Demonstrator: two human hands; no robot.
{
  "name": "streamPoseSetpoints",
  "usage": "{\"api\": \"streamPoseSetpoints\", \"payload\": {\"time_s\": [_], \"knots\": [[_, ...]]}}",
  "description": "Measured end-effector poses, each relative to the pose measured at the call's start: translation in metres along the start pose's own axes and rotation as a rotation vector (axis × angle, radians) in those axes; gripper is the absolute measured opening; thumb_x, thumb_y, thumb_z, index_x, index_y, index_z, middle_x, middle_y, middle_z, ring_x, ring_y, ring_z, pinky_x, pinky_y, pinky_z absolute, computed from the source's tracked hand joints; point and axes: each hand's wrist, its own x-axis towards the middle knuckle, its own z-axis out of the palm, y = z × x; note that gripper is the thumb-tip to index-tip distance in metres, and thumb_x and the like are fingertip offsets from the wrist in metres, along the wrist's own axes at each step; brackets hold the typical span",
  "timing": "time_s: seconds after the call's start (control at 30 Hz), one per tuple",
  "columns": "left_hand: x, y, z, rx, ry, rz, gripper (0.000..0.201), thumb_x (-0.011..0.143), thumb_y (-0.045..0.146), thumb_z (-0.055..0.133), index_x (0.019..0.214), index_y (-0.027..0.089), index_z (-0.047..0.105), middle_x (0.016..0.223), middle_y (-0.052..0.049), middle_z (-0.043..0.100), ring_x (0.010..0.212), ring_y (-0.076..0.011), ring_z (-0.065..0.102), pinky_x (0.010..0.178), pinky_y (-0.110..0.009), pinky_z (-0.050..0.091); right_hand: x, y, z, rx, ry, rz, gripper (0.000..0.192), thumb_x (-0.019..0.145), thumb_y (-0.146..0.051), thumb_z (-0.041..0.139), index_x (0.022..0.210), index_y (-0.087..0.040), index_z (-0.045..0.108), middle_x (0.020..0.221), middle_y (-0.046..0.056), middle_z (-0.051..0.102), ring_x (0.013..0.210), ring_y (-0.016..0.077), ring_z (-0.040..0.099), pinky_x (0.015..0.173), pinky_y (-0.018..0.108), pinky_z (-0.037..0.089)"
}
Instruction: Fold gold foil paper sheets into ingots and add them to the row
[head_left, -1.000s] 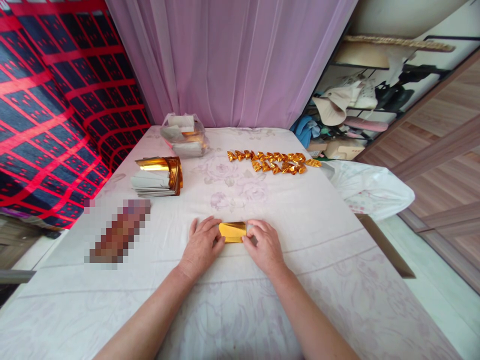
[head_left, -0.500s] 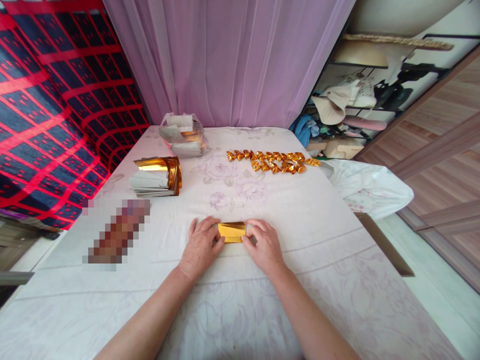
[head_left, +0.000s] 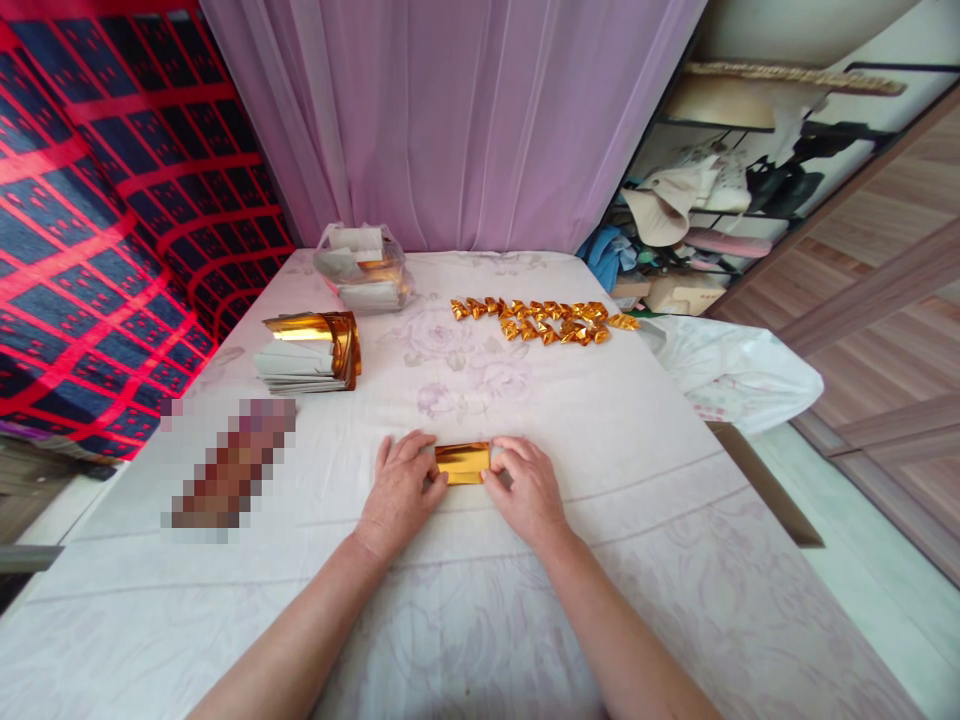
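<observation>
A small rectangle of shiny gold foil paper (head_left: 462,463) lies on the table between my hands. My left hand (head_left: 403,487) grips its left end, thumb at the near edge and fingers at the far edge. At the right end, my right hand (head_left: 527,490) pinches the paper in the same way. Several folded gold foil pieces (head_left: 555,318) lie in two rows farther back on the right. To the left stands a stack of gold and grey foil sheets (head_left: 307,355), with a clear plastic bag (head_left: 364,268) of more sheets behind it.
A pale flowered cloth covers the table (head_left: 450,610). At the left lies a pixelated, blurred item (head_left: 238,465). A white plastic bag (head_left: 750,370) hangs by the right edge, near a shelf (head_left: 720,210) with caps and shoes. A purple curtain (head_left: 465,120) closes the back.
The gold paper's surface looks flatter and its reflection has shifted. Both hands keep almost the same place and hold; the whole view has shifted very slightly.
</observation>
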Motion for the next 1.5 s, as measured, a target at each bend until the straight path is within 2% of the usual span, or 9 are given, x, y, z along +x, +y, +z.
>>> {"api": "streamPoseSetpoints", "payload": {"time_s": [0.23, 0.37, 0.63, 0.9, 1.0, 1.13, 1.37, 1.5], "knots": [[-0.0005, -0.0001, -0.0001, 0.003, -0.001, 0.005, 0.014, 0.086, 0.025, 0.055, 0.072, 0.022, 0.057, 0.130, -0.008, 0.062, 0.130, -0.0291, 0.049, 0.114, -0.059, 0.022, -0.0003, -0.0003, 0.0001, 0.019, -0.007, 0.008, 0.012, 0.079, -0.015, 0.060, 0.072, -0.023, 0.056, 0.106, 0.007, 0.068, 0.099, 0.0230, 0.061, 0.089, 0.039, 0.045], [-0.0010, -0.0008, 0.0008, 0.005, -0.002, 0.003, 0.014, 0.085, 0.024, 0.055, 0.072, 0.022, 0.057, 0.129, -0.008, 0.062, 0.130, -0.0295, 0.049, 0.114, -0.059, 0.022, -0.0003, -0.0018, -0.0017, 0.026, -0.012, 0.015, 0.007, 0.080, -0.016, 0.060, 0.082, -0.023, 0.060, 0.109, 0.006, 0.067, 0.102, 0.0228, 0.060, 0.089, 0.038, 0.044], [-0.0031, -0.0041, 0.0042, 0.025, 0.046, 0.038, 0.009, 0.083, 0.022, 0.057, 0.075, 0.021, 0.055, 0.127, -0.010, 0.062, 0.128, -0.0291, 0.050, 0.113, -0.058, 0.024, -0.0014, -0.0034, -0.0041, -0.032, -0.129, 0.006, 0.012, 0.087, -0.018, 0.056, 0.084, -0.025, 0.065, 0.123, 0.005, 0.063, 0.115, 0.0236, 0.055, 0.097, 0.041, 0.038], [-0.0035, -0.0045, 0.0040, 0.037, 0.042, 0.045, 0.002, 0.084, 0.020, 0.058, 0.085, 0.022, 0.058, 0.130, -0.009, 0.060, 0.129, -0.0273, 0.049, 0.113, -0.059, 0.023, -0.0016, -0.0041, -0.0051, -0.057, -0.144, -0.017, 0.013, 0.090, -0.020, 0.052, 0.086, -0.025, 0.064, 0.125, 0.006, 0.063, 0.118, 0.0239, 0.052, 0.098, 0.042, 0.036], [-0.0036, -0.0043, 0.0033, 0.043, 0.030, 0.059, 0.010, 0.087, 0.018, 0.056, 0.089, 0.024, 0.064, 0.135, -0.009, 0.056, 0.130, -0.0263, 0.048, 0.112, -0.061, 0.022, -0.0016, -0.0042, -0.0051, -0.064, -0.147, -0.015, 0.013, 0.090, -0.020, 0.052, 0.087, -0.024, 0.064, 0.126, 0.006, 0.062, 0.117, 0.0239, 0.052, 0.097, 0.041, 0.036], [-0.0045, -0.0049, 0.0032, 0.060, 0.009, 0.106, 0.024, 0.090, 0.018, 0.055, 0.095, 0.033, 0.072, 0.144, -0.006, 0.050, 0.134, -0.0285, 0.044, 0.111, -0.064, 0.020, -0.0021, -0.0045, -0.0041, -0.079, -0.149, -0.013, 0.014, 0.091, -0.020, 0.051, 0.087, -0.025, 0.064, 0.126, 0.006, 0.062, 0.117, 0.0238, 0.052, 0.097, 0.041, 0.037], [-0.0067, -0.0054, 0.0056, 0.096, 0.018, 0.130, 0.029, 0.090, 0.017, 0.058, 0.101, 0.038, 0.074, 0.148, -0.007, 0.046, 0.137, -0.0328, 0.041, 0.110, -0.066, 0.021, -0.0034, -0.0079, -0.0014, -0.096, -0.153, -0.018, 0.020, 0.090, -0.016, 0.050, 0.094, -0.026, 0.067, 0.127, 0.007, 0.061, 0.119, 0.0241, 0.052, 0.102, 0.045, 0.033], [-0.0071, -0.0049, 0.0059, 0.096, 0.003, 0.146, 0.036, 0.087, 0.011, 0.059, 0.102, 0.041, 0.074, 0.150, -0.004, 0.045, 0.138, -0.0331, 0.040, 0.110, -0.067, 0.020, -0.0043, -0.0097, -0.0010, -0.093, -0.170, -0.020, 0.025, 0.087, -0.011, 0.049, 0.090, -0.027, 0.068, 0.131, 0.007, 0.058, 0.122, 0.0237, 0.050, 0.104, 0.048, 0.031]]}}
